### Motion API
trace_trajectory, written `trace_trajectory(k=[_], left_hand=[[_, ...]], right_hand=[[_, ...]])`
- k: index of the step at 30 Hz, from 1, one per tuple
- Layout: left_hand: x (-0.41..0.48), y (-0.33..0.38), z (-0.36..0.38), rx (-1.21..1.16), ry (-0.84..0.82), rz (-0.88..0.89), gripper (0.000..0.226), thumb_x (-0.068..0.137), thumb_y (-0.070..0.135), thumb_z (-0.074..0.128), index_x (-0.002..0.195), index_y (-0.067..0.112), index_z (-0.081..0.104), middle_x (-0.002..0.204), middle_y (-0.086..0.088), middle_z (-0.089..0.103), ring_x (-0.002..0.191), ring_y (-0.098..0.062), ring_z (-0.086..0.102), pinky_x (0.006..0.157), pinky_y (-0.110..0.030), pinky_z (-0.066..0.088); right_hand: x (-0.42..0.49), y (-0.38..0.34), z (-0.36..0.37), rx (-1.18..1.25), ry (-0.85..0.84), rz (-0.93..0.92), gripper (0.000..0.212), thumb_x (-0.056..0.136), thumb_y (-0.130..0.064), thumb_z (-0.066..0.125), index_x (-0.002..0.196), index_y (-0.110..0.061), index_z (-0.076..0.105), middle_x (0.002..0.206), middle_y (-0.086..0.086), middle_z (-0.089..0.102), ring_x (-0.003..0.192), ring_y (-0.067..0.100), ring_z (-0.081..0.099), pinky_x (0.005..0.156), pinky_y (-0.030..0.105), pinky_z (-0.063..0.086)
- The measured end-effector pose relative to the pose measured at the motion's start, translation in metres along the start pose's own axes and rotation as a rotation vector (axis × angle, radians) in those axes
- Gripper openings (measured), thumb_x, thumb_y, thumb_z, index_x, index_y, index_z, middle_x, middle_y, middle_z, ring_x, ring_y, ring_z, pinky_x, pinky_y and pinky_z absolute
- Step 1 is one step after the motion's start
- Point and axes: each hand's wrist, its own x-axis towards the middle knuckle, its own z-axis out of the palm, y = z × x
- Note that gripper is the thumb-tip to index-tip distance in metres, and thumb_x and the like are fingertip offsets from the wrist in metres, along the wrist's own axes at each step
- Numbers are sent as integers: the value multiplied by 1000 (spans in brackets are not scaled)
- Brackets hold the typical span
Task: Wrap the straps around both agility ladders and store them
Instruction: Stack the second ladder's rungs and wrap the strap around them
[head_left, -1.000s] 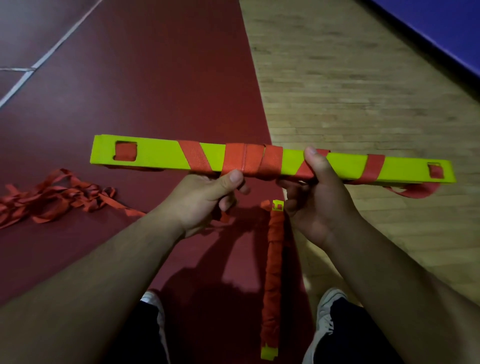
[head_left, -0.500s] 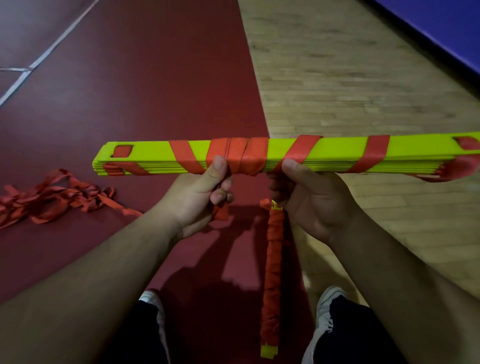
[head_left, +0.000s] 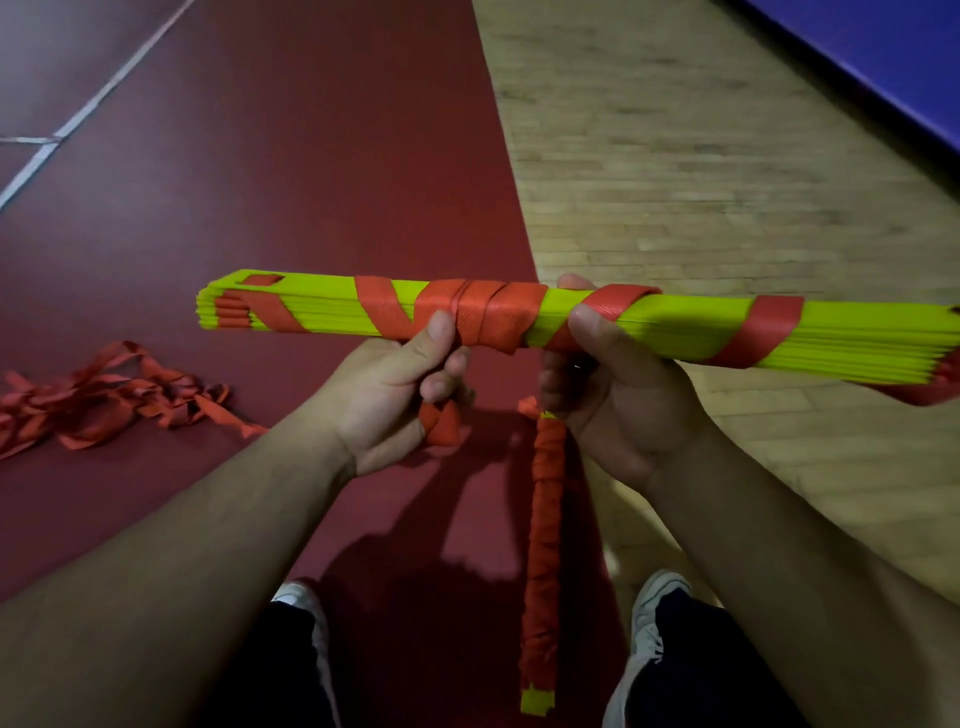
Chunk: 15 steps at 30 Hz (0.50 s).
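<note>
Head view looks down on a gym floor (head_left: 727, 182) that is dark red matting on the left and pale wood boards on the right, with a blue pad along the far right edge. Held across the middle, level and clear of the floor, is the stacked bundle of lime-green plastic ladder rungs (head_left: 649, 325), spiralled with flat orange webbing strap (head_left: 483, 317), bunched thickest at its centre. Below, lying on the floor between the person's shoes, is a second ladder bundle (head_left: 543, 561), covered almost end to end in orange strap, so it looks finished. A loose tangle of orange strap (head_left: 104, 395) lies on the red matting, well apart to the left. The right hand (head_left: 618, 395) is clamped round the held bundle, thumb over a diagonal turn. The left hand (head_left: 395, 400) presses its thumb on the central wrap while its curled fingers pinch the strap's free tail. The step appears to be wrapping this ladder; next, the tail likely needs another taut turn or tucking under, without loosening earlier turns.
</note>
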Motion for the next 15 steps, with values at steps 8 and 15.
trace_trajectory(k=[8, 15], left_hand=[[1, 0, 0, 139, -2, 53, 57, 49, 67, 86, 63, 18, 61, 51, 5, 52, 49, -6, 41, 60, -18, 42], [0, -8, 1, 331, 11, 51, 62, 58, 78, 72, 52, 18, 58, 43, 3, 48, 43, -7, 37, 68, -33, 32]], right_hand=[[-2, -1, 8, 79, 125, 29, 32, 73, -34, 65, 103, -25, 66, 59, -3, 60, 49, 6, 60, 45, 19, 47], [2, -7, 7, 157, 261, 47, 37, 94, -38, 61, 62, -21, 54, 52, -5, 46, 45, 5, 56, 41, 17, 45]])
